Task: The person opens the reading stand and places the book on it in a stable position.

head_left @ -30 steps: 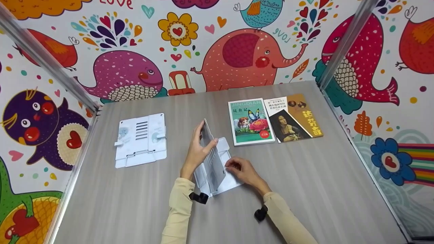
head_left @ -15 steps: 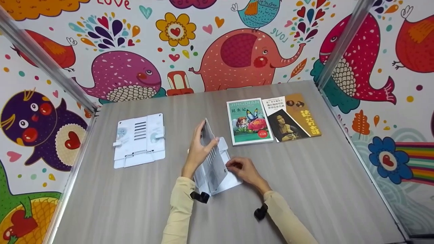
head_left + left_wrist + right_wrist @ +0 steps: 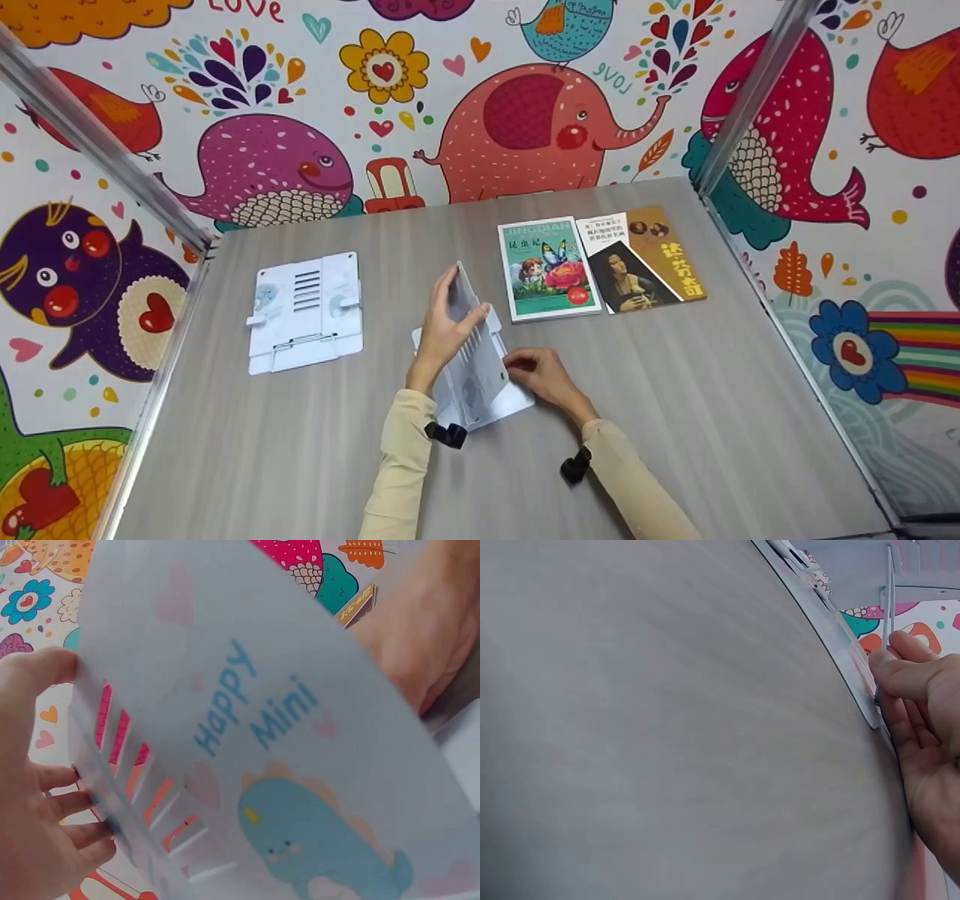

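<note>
A white metal book stand point(image 3: 480, 375) stands partly unfolded on the table, its slotted panel tilted up from the base plate point(image 3: 514, 403). My left hand point(image 3: 444, 334) holds the panel's upper edge, thumb on one face and fingers on the other. In the left wrist view the panel point(image 3: 292, 727) shows "Happy Mini" and a blue dinosaur. My right hand point(image 3: 546, 379) is low at the panel's right side. The right wrist view shows its thumb and forefinger pinching a thin wire support leg point(image 3: 889, 604) between panel and base.
A second white book stand point(image 3: 306, 315) lies flat on the left. Two books lie at the back right: a green insect book point(image 3: 551, 270) and a brown-and-white art book point(image 3: 645, 259). Cartoon-printed walls point(image 3: 412, 135) edge the table point(image 3: 675, 420).
The raised panel has shifted slightly right and covers more of the base. Both hands keep their holds and shift slightly with it. The other stand and the books stay put while the head view drifts.
</note>
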The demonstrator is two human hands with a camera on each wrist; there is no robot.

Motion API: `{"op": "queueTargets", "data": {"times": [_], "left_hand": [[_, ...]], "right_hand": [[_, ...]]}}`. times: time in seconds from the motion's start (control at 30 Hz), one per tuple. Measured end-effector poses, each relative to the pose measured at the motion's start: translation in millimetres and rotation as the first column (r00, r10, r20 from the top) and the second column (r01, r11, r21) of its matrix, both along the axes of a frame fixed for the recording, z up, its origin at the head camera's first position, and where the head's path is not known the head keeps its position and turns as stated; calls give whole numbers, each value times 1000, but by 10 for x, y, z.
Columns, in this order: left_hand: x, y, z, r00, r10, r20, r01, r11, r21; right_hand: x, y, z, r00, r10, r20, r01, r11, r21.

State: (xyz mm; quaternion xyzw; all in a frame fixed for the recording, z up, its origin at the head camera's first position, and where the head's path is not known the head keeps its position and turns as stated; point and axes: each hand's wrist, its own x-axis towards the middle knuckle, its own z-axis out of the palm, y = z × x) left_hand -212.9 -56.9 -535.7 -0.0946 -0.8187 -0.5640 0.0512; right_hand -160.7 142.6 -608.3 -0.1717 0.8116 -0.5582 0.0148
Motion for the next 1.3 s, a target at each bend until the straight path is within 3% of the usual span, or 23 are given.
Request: {"op": "queueTargets", "data": {"times": [0.13, 0.4, 0.6, 0.9, 1.0, 1.2, 1.3], "left_hand": [[-1, 7, 6, 1000, -5, -4, 5, 1000, 6], [-2, -6, 0, 1000, -23, 18, 23, 1000, 1], [-6, -28, -26, 999, -31, 20, 31, 999, 23], [-25, -79, -80, 999, -41, 19, 40, 999, 32], [-43, -136, -143, 999, -17, 45, 14, 998, 59], [-97, -266, -317, 995, 72, 67, -80, 989, 127], [-104, -329, -379, 991, 100, 92, -114, 981, 158]], "right_hand": [[-7, 8, -4, 1000, 1, -16, -1, 1000, 10], [-135, 31, -410, 999, -41, -20, 41, 999, 5], [-150, 55, -462, 1000, -25, 9, 25, 999, -33], [-140, 34, -440, 999, -40, 17, 41, 998, -46], [-116, 13, -386, 999, -44, 15, 44, 997, -66], [-2, 24, -85, 1000, 0, 28, 4, 992, -127], [22, 55, -43, 998, 10, 56, -1, 987, -158]]}}
